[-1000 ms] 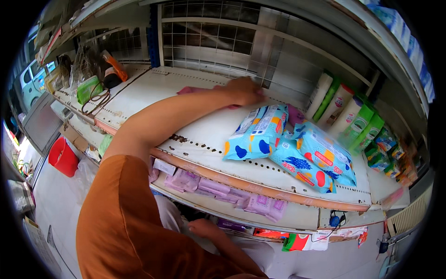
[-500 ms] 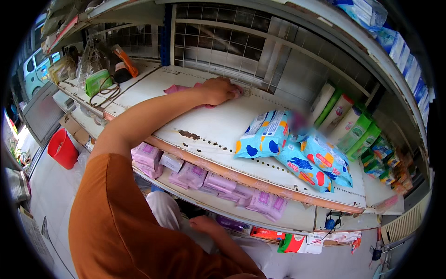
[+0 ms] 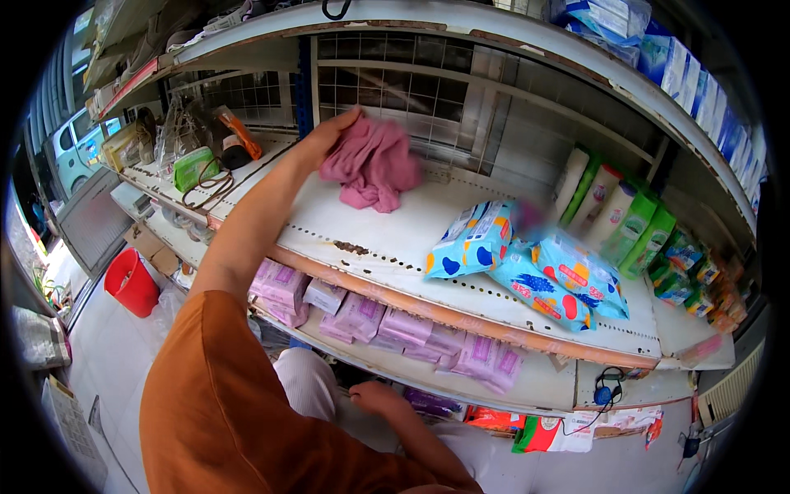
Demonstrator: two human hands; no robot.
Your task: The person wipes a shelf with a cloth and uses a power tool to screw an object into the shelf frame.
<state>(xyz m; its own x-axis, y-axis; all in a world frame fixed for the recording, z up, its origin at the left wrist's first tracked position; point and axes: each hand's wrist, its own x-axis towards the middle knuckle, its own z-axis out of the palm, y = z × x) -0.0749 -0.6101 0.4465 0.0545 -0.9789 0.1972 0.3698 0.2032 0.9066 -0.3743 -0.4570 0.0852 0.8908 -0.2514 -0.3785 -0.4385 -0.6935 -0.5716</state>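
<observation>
My left hand [image 3: 336,132] reaches far over the white shelf [image 3: 313,222] and grips a crumpled pink cloth [image 3: 374,165]. The cloth hangs in loose folds in front of the wire-grid back, partly blurred by motion. Lower down, my right hand [image 3: 377,397] stays beside my knee, below the lower shelf; its fingertips are hidden, and no object shows in it. To the right of the cloth, several blue soft packs of wipes [image 3: 539,280] with coloured dots lie in a heap on the same shelf.
Green and white packages [image 3: 625,230] stand at the shelf's right end. A green pack [image 3: 195,170] and an orange item [image 3: 239,132] sit at the left. Several pink packs [image 3: 407,328] line the shelf below. A red bucket [image 3: 132,284] stands on the floor; another shelf [image 3: 461,20] overhangs.
My left hand has lifted the pink cloth off the shelf and moved left with it, so it hangs bunched. The view has shifted slightly. My right hand remains by the knee.
</observation>
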